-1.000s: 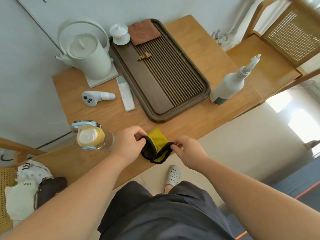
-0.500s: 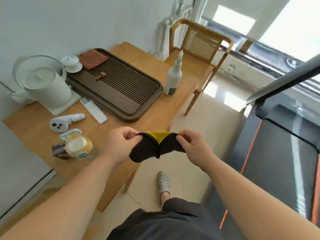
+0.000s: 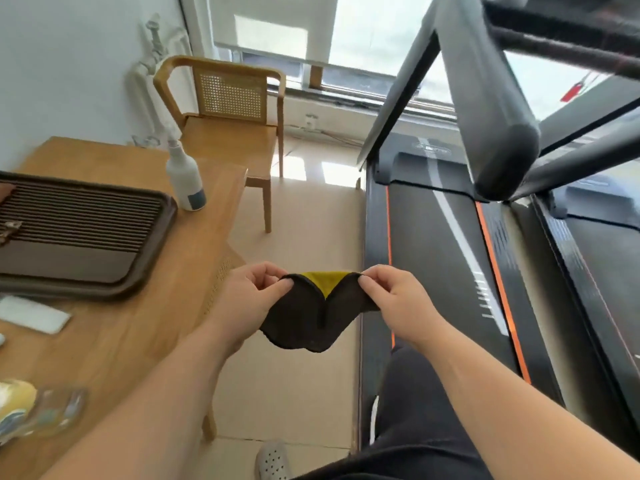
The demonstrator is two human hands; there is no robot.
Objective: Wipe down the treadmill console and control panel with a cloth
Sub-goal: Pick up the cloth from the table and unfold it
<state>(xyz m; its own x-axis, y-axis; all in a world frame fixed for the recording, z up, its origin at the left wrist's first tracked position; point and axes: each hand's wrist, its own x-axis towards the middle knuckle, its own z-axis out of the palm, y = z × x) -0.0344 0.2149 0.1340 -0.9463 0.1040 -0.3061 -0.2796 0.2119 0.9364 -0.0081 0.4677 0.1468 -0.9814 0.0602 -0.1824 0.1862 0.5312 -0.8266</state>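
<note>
1. Bright window light falls on pale floor tiles (image 3: 304, 237), with a wooden worktop (image 3: 145, 306) on my left and the treadmill (image 3: 450, 237) on my right.
2. My left hand (image 3: 249, 299) and my right hand (image 3: 398, 299) each pinch an upper corner of the cloth (image 3: 304, 323), fingers closed on the fabric, holding it stretched between them above the floor.
3. That cloth is dark brown outside and yellow inside, and it sags in two lobes below my fingers.
4. On the treadmill's black belt runs a white stripe, with orange lines along its edges; a small logo sits on the front cover, too blurred to read.
5. One grey handrail (image 3: 498, 133) juts toward me, its rounded end above the belt.
6. A white spray bottle (image 3: 185, 178) stands upright on the worktop, just beside a dark slatted tray (image 3: 86, 244); its blue-grey label is unreadable.
7. Behind the worktop stands a wooden chair (image 3: 228, 112) with a cane back.
</note>
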